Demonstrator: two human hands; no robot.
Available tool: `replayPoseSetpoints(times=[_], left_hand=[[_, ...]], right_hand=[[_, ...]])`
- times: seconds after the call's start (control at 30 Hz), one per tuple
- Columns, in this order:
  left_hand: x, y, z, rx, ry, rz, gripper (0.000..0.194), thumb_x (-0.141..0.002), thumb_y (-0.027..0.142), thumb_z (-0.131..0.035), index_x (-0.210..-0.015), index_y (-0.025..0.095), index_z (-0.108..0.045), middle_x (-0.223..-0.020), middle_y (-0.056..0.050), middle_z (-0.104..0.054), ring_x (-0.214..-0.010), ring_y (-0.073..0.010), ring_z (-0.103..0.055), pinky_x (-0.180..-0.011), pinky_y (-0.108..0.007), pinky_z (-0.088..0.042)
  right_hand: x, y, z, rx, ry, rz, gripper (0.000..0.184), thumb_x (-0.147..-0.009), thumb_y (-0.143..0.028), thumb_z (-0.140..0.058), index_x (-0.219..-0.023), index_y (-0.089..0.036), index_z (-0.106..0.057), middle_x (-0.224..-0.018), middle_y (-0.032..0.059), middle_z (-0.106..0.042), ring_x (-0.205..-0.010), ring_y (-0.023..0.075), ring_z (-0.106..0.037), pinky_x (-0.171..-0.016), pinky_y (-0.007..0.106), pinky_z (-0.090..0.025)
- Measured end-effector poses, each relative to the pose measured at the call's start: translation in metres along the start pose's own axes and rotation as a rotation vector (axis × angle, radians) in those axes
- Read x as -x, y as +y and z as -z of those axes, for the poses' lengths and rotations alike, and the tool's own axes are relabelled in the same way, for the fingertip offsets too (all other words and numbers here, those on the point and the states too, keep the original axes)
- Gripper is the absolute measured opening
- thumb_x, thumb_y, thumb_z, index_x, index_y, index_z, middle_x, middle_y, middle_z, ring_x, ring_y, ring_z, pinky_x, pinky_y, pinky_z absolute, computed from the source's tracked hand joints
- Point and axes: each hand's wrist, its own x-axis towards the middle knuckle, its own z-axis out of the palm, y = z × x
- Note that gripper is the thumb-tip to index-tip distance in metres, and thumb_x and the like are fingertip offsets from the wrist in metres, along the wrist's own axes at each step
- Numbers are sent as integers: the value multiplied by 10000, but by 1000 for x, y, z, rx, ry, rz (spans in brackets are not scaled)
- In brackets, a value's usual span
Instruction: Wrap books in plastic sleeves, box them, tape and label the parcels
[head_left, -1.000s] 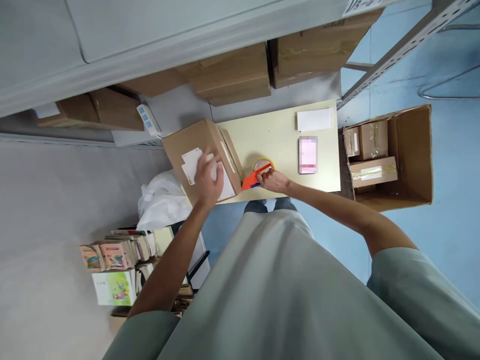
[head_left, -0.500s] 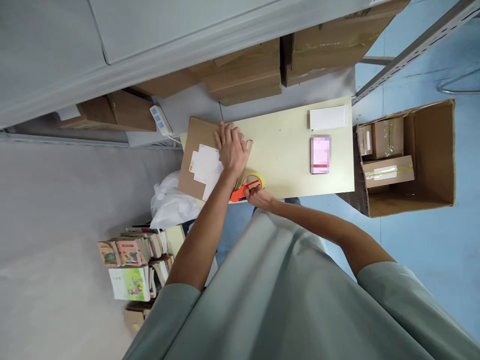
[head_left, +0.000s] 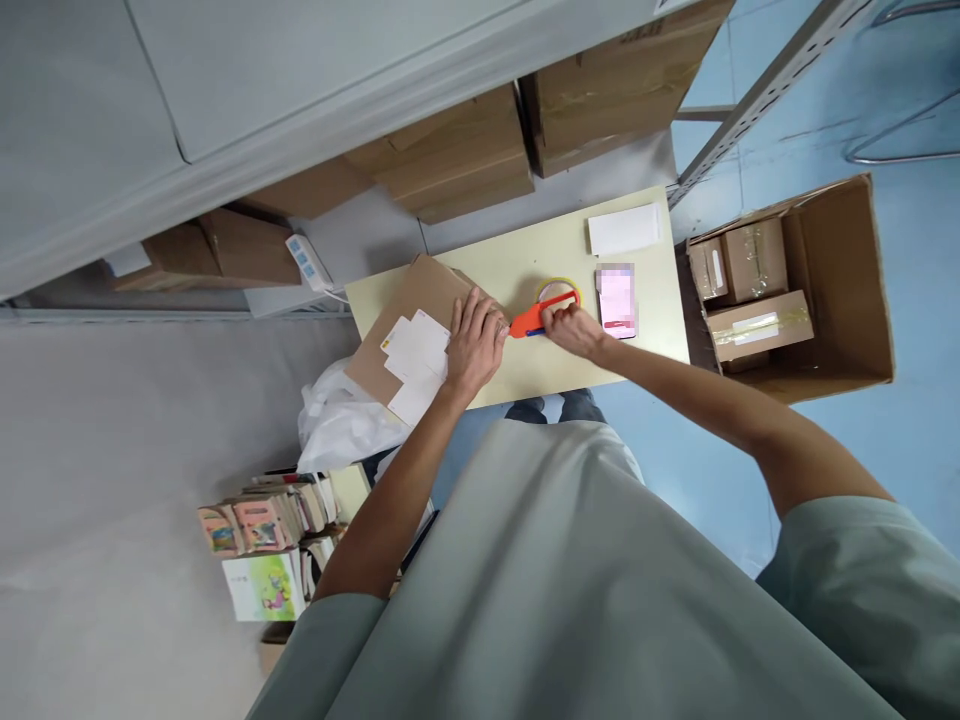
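In the head view, a flat cardboard box (head_left: 375, 355) lies at an angle on the left end of the cream table, with several white paper slips (head_left: 416, 365) on top. My left hand (head_left: 478, 345) rests on the box's right part, fingers laid out over its edge. My right hand (head_left: 574, 330) is closed round the handle of an orange-red tape dispenser (head_left: 529, 320) fitted with a yellow-rimmed roll. The dispenser's front end meets the box edge by my left fingertips. Any tape strip there is too small to make out.
A phone (head_left: 616, 300) and a white box (head_left: 624, 230) lie on the table (head_left: 652, 360). An open carton (head_left: 847, 290) with smaller parcels stands to the right. Boxes (head_left: 457, 160) line the shelf behind. A power strip (head_left: 309, 262), white plastic bag (head_left: 345, 415) and stacked books (head_left: 262, 530) are left.
My right hand has moved the tape dispenser right and away from my body, up from the table's near edge. The box has turned, and my left hand has shifted nearer to me on it.
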Motion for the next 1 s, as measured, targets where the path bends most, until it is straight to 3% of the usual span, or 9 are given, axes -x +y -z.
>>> replayPoseSetpoints(times=[0.07,0.17,0.33,0.43,0.57,0.67,0.77,0.87,1.0], left_hand=[[6,8,-1,2,-16,-40,354,-1165,366,-414,-1286,178,-688,-1619,-207,-650,-1752,-358,-306,-1442,-679,-211],[15,20,-3,25,-43,-74,318,-1149,359,-450,-1240,194,-706,-1594,-196,-671,-1732,-370,-352,-1437,-688,-229],[33,40,-3,76,-78,-79,267,-1109,341,-503,-1139,226,-742,-1517,-158,-715,-1719,-369,-382,-1424,-682,-288],[37,42,5,126,-43,-14,289,-1126,360,-484,-1052,248,-739,-1465,-131,-735,-1651,-337,-497,-1392,-597,-396],[10,20,19,150,133,194,282,-1141,380,-508,-1300,250,-701,-1628,-133,-630,-1615,-304,-526,-1365,-522,-440],[-28,-3,20,105,235,435,627,-1079,328,-653,-1632,104,-461,-1808,-220,-400,-1759,-385,-216,-1449,-642,-204],[-52,-11,11,95,230,588,669,-1099,294,-637,-1659,28,-385,-1792,-261,-391,-1738,-416,-221,-1439,-696,-139],[-42,-1,0,60,207,475,562,-1134,302,-539,-1630,55,-442,-1731,-235,-481,-1727,-352,-287,-1462,-602,-177],[4,14,-4,86,101,232,431,-1174,361,-387,-1491,177,-614,-1637,-185,-615,-1741,-301,-329,-1467,-568,-221]], right_hand=[[9,24,0,13,-2,6,464,-1070,20,-244,-1412,44,-557,-1054,258,-802,-919,300,-760,-865,403,-461],[18,36,-5,15,-5,36,472,-1074,14,-214,-1392,31,-562,-1063,261,-801,-894,301,-742,-881,405,-448],[24,24,-19,-33,47,111,482,-1071,12,-222,-1463,42,-501,-1110,268,-792,-926,308,-734,-934,435,-457],[23,13,-24,-35,42,148,483,-1069,13,-221,-1472,45,-486,-1092,260,-790,-927,310,-729,-917,440,-466],[16,-2,-21,-31,23,132,486,-1075,12,-228,-1496,73,-463,-1075,258,-794,-929,312,-741,-902,439,-473],[7,-13,-15,-44,7,118,473,-1072,20,-237,-1471,72,-486,-1081,265,-794,-947,320,-760,-886,437,-478],[0,-27,-10,-29,2,142,470,-1054,44,-243,-1434,62,-518,-1097,275,-794,-968,329,-777,-885,446,-488],[-3,-48,-8,-23,16,205,483,-1029,68,-266,-1434,63,-529,-1088,273,-796,-966,328,-792,-884,457,-509],[0,-94,-10,-112,-15,288,417,-1007,67,-344,-1312,29,-626,-1029,241,-794,-906,294,-796,-817,416,-537]])
